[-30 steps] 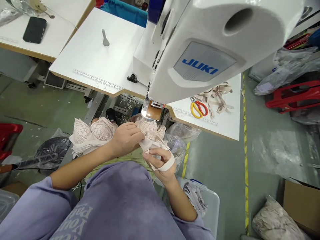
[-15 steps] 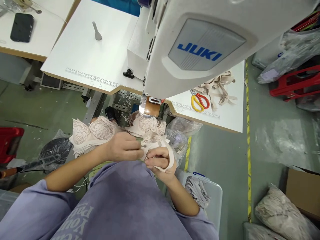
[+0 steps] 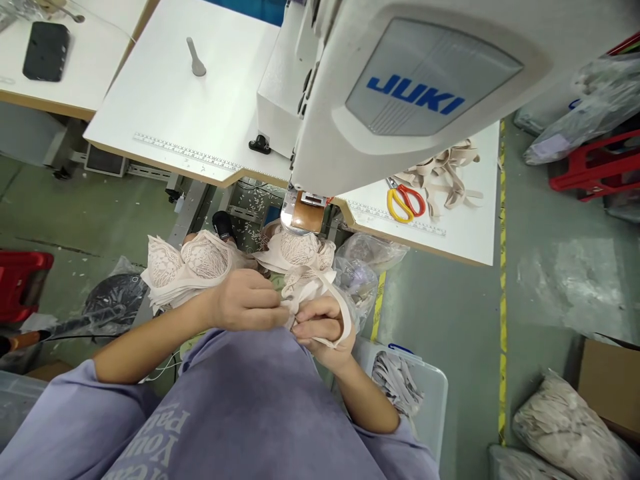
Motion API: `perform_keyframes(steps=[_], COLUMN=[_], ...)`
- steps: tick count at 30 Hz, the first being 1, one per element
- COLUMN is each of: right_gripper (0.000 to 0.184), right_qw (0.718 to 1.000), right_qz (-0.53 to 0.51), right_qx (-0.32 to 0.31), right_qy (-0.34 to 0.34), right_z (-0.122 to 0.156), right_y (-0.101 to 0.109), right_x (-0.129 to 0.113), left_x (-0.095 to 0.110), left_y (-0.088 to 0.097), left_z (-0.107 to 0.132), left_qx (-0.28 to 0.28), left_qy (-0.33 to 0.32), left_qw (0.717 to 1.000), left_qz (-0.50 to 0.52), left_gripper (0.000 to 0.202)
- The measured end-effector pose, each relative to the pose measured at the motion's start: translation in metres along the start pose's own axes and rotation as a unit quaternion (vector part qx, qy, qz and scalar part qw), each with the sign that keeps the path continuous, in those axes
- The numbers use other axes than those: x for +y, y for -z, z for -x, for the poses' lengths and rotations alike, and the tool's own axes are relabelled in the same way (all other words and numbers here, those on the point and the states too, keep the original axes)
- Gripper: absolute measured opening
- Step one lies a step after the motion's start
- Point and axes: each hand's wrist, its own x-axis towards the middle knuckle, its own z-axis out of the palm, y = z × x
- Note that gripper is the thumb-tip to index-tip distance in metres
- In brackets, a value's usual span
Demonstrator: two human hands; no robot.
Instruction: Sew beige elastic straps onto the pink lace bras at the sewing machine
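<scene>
My left hand (image 3: 246,300) and my right hand (image 3: 324,325) meet over my lap, both closed on a beige lace bra piece (image 3: 300,283). A beige strap (image 3: 345,308) loops round my right hand. The left fingers pinch the fabric edge where the two hands touch. A second lace bra (image 3: 187,263) lies to the left of my left hand. Behind it another piece (image 3: 295,248) sits under the head of the white JUKI sewing machine (image 3: 400,93).
The white sewing table (image 3: 200,127) holds yellow-and-red scissors (image 3: 404,200) and beige strap offcuts (image 3: 450,170). A black phone (image 3: 46,41) lies on a neighbouring table. Plastic bags (image 3: 365,263), a clear bin of strips (image 3: 400,383), red stools (image 3: 590,170) and bagged fabric (image 3: 555,417) surround me on the floor.
My right hand has curled shut and moved up against my left hand, drawing the strap and fabric in closer to my body. The view shifted slightly.
</scene>
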Motion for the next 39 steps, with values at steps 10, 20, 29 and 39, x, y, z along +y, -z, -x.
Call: perform_keyframes(steps=[10,20,29,39], right_gripper=[0.011,0.017,0.025,0.022], right_qw=[0.998,0.998,0.995,0.997], right_qz=[-0.014,-0.042,-0.077,-0.058], right_qx=[0.015,0.017,0.022,0.022], right_qy=[-0.056,-0.053,-0.056,-0.038], right_z=[0.009,0.007,0.004,0.004], right_y=[-0.003,-0.007,-0.010,-0.011], right_x=[0.004,0.003,0.001,0.002], left_x=[0.005,0.003,0.006,0.005], left_y=[0.002,0.004,0.002,0.002], left_z=[-0.001,0.000,0.003,0.002], left_qx=[0.046,0.019,0.051,0.067], left_qy=[0.006,-0.020,0.003,0.017], left_qw=[0.999,1.000,0.999,0.997], left_qz=[0.005,-0.002,-0.001,0.024], left_gripper=[0.012,0.021,0.019,0.012])
